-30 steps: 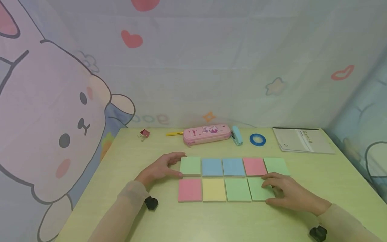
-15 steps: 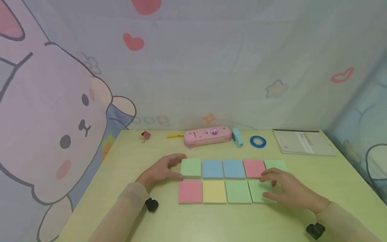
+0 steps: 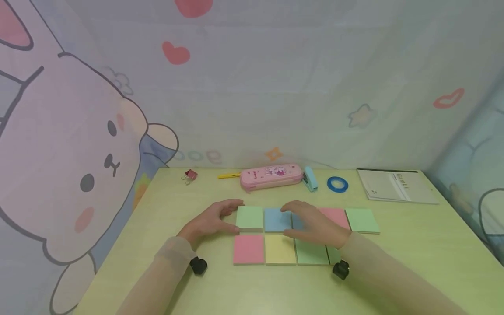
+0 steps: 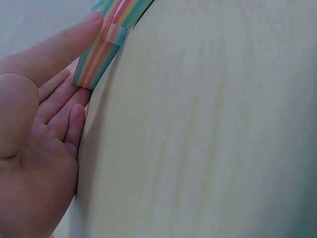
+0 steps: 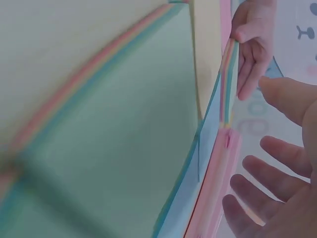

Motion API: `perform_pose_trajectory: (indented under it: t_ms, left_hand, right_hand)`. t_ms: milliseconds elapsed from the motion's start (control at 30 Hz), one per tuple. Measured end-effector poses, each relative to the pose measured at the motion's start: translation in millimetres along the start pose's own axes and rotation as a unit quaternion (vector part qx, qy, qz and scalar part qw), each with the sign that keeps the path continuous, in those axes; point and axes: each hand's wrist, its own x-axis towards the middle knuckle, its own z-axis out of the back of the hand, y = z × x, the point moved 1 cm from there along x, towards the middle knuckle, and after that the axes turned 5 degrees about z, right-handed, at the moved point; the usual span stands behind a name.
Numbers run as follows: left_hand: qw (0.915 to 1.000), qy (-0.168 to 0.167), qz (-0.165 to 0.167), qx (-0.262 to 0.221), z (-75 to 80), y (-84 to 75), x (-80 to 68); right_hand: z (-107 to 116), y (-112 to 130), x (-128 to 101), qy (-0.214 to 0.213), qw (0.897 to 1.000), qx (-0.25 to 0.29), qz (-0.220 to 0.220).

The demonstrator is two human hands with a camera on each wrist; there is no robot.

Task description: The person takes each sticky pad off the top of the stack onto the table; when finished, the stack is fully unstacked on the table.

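Note:
Two rows of coloured sticky-note pads lie on the pale table [image 3: 413,245]. My left hand [image 3: 226,215] rests with straight fingers against the left edge of the far-row green pad [image 3: 249,217]; in the left wrist view the thumb [image 4: 59,44] touches that pad's striped side [image 4: 101,54]. My right hand [image 3: 307,223] is spread open, low over the two blue pads [image 3: 275,219], and hides most of the second. Its forearm covers part of the near-row green pads [image 3: 311,253]. In the right wrist view its fingers [image 5: 277,168] are apart and hold nothing.
Along the far edge lie a red binder clip [image 3: 190,175], a yellow pen [image 3: 228,176], a pink pencil case [image 3: 271,176], a blue stapler [image 3: 310,178], a blue tape ring [image 3: 337,184] and a grey notebook [image 3: 395,186]. A bunny-print curtain hangs behind and to the left.
My right hand has left the near-row green pad at the right end and moved left and away to the blue pads. The left hand has stayed at the green pad.

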Motion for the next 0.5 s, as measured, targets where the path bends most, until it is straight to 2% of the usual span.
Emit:
perform_pose_trajectory:
  t_ms: [233,500]
  left_hand:
    - [0.9998,0.002,-0.017,0.003,0.8,-2.1,2.4]
    - [0.9997,0.009,-0.024,-0.001,2.3,-1.7,0.4]
  right_hand:
    - [-20,15,53,0.072,0.997,0.002,-0.025]
    - [-38,26,80,0.116,0.992,-0.017,-0.049]
